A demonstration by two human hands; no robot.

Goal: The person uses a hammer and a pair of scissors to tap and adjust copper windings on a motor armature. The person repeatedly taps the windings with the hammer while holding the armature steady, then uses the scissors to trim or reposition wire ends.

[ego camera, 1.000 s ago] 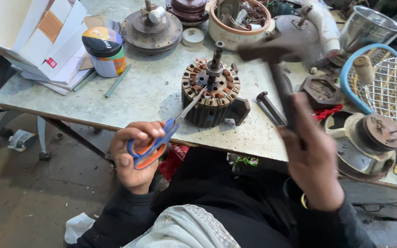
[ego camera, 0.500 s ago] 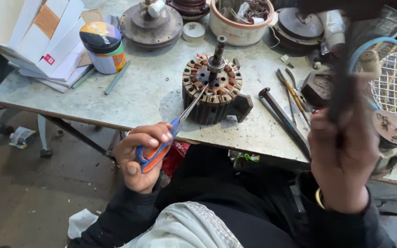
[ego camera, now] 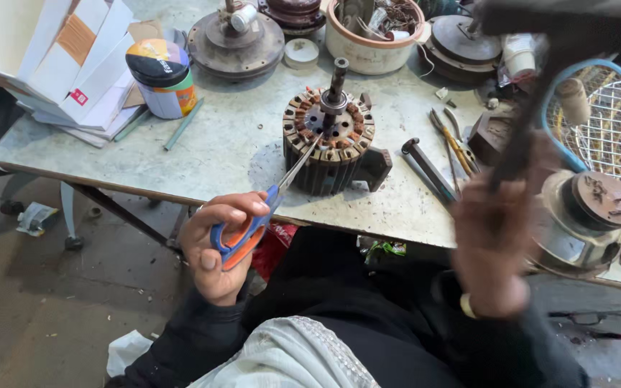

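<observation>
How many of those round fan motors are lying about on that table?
5 at least. One ribbed motor at the scissors' tip, two at the back left, one back right, one at the right edge. Clutter may hide more.

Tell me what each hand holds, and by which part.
The left hand grips scissors by the blue and orange handles, blade tips on the motor stator. The right hand holds a hammer, blurred, by the lower end of its dark handle.

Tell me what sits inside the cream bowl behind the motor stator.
The cream bowl holds tangled wires and small dark metal parts, with a pale piece near its right rim. Whatever lies beneath that pile, and the bowl's bottom, is covered.
</observation>
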